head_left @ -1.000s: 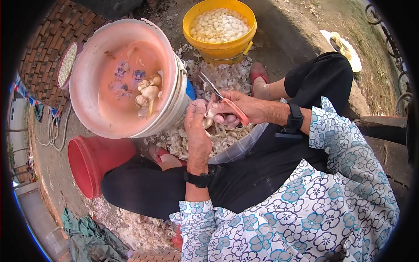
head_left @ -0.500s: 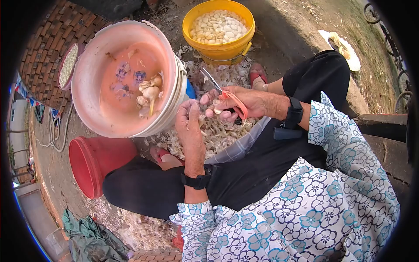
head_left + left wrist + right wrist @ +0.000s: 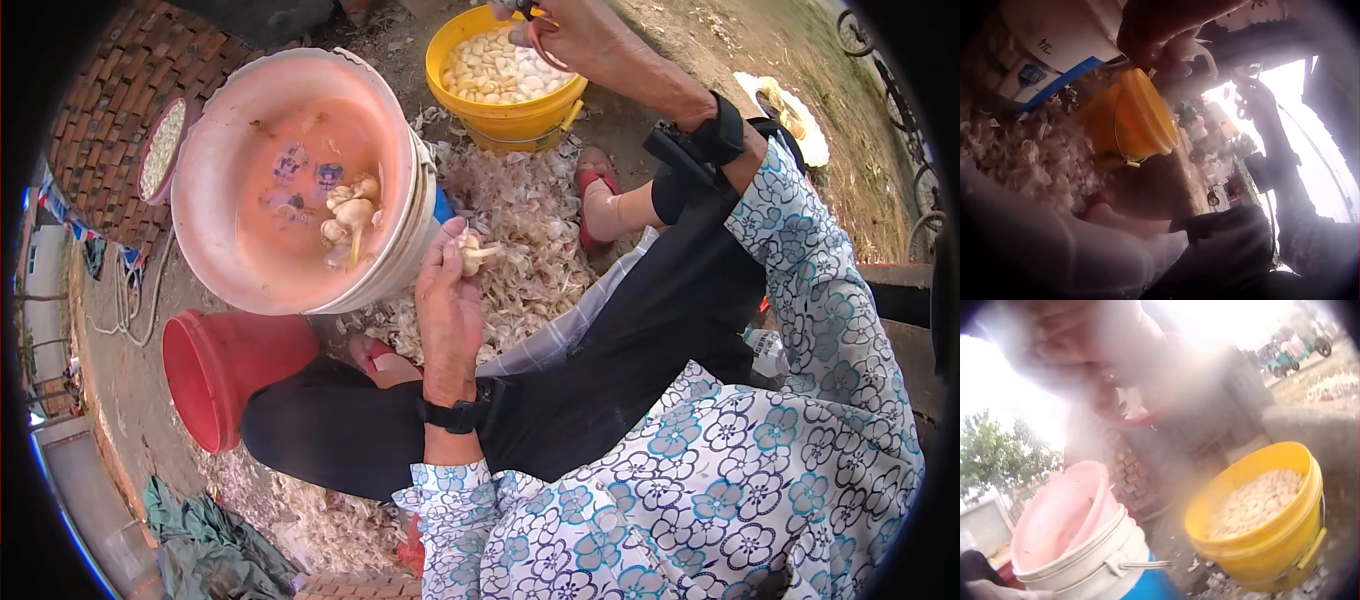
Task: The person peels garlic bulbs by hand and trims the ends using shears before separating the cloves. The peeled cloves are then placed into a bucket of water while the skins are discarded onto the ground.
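Yellow bucket beneath, the right hand holds scissors; nearer the body, the left hand's fingers pinch garlic.

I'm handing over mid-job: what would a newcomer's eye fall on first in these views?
Probably the wide pink basin at left in the head view, with a few garlic bulbs inside. Next, the bright yellow bucket of pale cloves at the top, the right hand near it with scissors. Below spreads a litter of papery skins.

No readable text or labels.
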